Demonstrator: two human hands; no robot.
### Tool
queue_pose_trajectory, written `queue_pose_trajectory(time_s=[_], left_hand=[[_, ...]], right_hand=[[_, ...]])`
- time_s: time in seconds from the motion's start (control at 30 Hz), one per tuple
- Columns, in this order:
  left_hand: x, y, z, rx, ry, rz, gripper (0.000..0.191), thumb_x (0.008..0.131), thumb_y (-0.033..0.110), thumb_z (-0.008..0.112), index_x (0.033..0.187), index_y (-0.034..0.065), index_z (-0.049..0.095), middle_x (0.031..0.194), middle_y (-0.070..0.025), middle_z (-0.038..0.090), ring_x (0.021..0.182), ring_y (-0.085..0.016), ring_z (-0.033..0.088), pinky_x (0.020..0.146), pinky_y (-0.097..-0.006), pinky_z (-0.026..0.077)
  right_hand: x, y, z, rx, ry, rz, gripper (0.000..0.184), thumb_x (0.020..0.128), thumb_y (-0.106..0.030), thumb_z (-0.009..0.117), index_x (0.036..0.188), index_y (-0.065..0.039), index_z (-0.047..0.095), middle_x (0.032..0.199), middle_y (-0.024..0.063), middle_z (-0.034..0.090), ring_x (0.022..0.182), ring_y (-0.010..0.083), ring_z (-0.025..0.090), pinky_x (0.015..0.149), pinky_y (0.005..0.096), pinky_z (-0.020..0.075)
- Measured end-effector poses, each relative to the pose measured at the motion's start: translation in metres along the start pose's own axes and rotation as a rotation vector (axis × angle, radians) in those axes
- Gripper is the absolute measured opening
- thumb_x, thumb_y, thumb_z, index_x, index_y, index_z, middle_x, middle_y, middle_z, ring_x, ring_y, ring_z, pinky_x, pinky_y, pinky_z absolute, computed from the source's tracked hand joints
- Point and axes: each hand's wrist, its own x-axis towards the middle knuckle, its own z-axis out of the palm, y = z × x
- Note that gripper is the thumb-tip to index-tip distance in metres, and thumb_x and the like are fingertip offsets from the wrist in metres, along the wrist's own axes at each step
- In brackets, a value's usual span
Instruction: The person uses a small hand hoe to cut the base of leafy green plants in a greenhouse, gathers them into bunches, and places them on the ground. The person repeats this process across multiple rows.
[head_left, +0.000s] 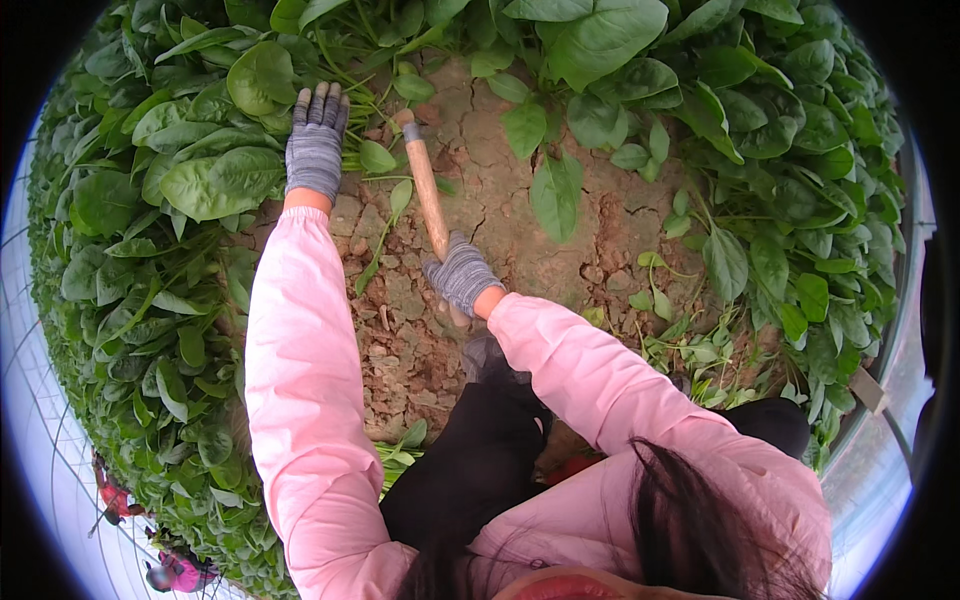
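Observation:
My left hand (318, 139), in a grey knit glove, lies palm down across a clump of spinach-like leafy plants (225, 176). Its fingers stretch out over the stems (364, 109), and the thumb is hidden. In my right hand (463, 274), also gloved, is a short hand tool by its wooden handle (427, 191). The handle slants up and left to a metal collar (412, 132). Beyond the collar, the tool's working end is hard to make out near the base of the stems.
Cracked brown soil (480, 161) lies before me, with a loose leafy sprig (386, 236) on it. Dense leafy plants (780, 127) stand to the right. Cut or fallen greens (694, 349) lie near my knee. Two other people (180, 574) are far off at lower left.

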Motion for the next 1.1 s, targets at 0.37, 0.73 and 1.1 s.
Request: queue_pose_trajectory(time_s=[0.37, 0.73, 1.1], left_hand=[[0.003, -0.001, -0.007, 0.007, -0.025, 0.006, 0.064, 0.087, 0.012, 0.043, 0.148, 0.0101, 0.027, 0.155, -0.0086, 0.025, 0.144, -0.027, 0.02, 0.119, -0.0465, 0.009], [0.006, -0.014, -0.003, -0.09, 0.066, 0.126, 0.057, 0.083, 0.013, 0.048, 0.139, 0.0085, 0.041, 0.138, -0.0097, 0.045, 0.133, -0.028, 0.038, 0.115, -0.0553, 0.017], [0.012, -0.013, -0.016, -0.066, -0.045, 0.091, 0.052, 0.086, 0.011, 0.046, 0.138, 0.0138, 0.044, 0.139, -0.0056, 0.048, 0.134, -0.024, 0.039, 0.116, -0.0579, 0.01]], right_hand=[[0.023, 0.006, 0.001, 0.152, -0.055, -0.131, 0.038, 0.084, -0.021, 0.065, 0.105, 0.006, 0.048, 0.071, 0.0152, 0.059, 0.054, 0.0265, 0.059, 0.047, 0.0401, 0.0512], [-0.013, 0.018, 0.0, 0.06, -0.048, -0.035, 0.036, 0.086, -0.017, 0.063, 0.113, 0.001, 0.047, 0.073, 0.0136, 0.06, 0.05, 0.0249, 0.058, 0.042, 0.0387, 0.0471], [-0.093, 0.127, -0.033, 0.222, -0.295, 0.037, 0.023, 0.089, -0.016, 0.053, 0.107, -0.005, 0.043, 0.061, 0.0051, 0.052, 0.041, 0.0158, 0.052, 0.037, 0.0311, 0.0412]])
